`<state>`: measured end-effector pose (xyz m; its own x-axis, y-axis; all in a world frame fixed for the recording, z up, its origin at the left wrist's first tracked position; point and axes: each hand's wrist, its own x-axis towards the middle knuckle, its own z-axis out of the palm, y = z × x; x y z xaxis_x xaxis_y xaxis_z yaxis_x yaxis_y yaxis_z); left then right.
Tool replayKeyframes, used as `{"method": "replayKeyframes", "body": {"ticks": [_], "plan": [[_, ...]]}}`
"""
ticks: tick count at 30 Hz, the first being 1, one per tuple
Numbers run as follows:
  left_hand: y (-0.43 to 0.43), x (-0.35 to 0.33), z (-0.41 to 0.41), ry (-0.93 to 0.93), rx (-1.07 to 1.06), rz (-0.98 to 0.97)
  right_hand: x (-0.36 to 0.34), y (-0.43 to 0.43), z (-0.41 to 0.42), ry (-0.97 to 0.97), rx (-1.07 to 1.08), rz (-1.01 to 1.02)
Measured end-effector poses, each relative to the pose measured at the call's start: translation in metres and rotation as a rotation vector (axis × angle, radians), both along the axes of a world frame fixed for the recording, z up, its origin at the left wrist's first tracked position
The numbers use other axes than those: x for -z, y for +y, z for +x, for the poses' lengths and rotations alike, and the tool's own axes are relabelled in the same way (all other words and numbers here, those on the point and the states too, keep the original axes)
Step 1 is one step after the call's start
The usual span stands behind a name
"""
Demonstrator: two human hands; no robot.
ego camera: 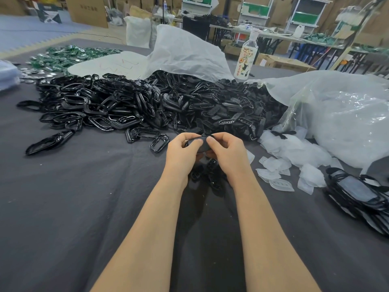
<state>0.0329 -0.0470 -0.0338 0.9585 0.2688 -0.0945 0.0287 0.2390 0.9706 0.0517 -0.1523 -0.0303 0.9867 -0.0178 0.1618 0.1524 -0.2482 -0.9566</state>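
Was a table (63, 207) draped in grey cloth. Bore a heap of black frames (94, 106) across the far middle, running rightward into black pads (221, 106). Carried a white bag (185, 53) behind those (crumpled, partly over the pads) and a clear bag (347, 123) at the right, with translucent covers (284, 157) strewn just beside it. Held a bottle (249, 53) upright behind the heaps, green boards (69, 55) and silver domes (37, 71) far left, stacked cases (357, 197) at the right edge, black parts (212, 175) near the front middle.
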Motion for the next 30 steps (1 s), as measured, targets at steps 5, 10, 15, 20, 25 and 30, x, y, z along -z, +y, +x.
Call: {"method": "replayKeyframes", "body": {"ticks": [5,10,15,20,25,30], "plan": [[-0.0012,-0.0007,-0.0004,0.006,-0.002,-0.046,0.0008,0.0008,0.0004,0.009,0.003,0.02],[-0.001,-0.0021,-0.0015,0.02,0.003,-0.039,0.0022,0.0016,0.0006,0.016,-0.014,0.036],[-0.002,-0.0018,0.0,0.043,0.001,-0.043,0.0032,0.001,0.0013,0.03,0.001,0.032],[-0.0028,0.0001,0.0034,0.039,0.015,-0.051,0.0034,0.0008,0.0006,0.068,0.004,0.086],[-0.0009,0.0023,0.0048,0.023,-0.005,-0.013,0.0006,-0.0019,0.0011,0.113,-0.079,0.065],[0.0,0.0049,0.0023,-0.018,-0.018,0.123,0.0013,-0.0038,0.0037,0.109,0.051,0.095]]}}
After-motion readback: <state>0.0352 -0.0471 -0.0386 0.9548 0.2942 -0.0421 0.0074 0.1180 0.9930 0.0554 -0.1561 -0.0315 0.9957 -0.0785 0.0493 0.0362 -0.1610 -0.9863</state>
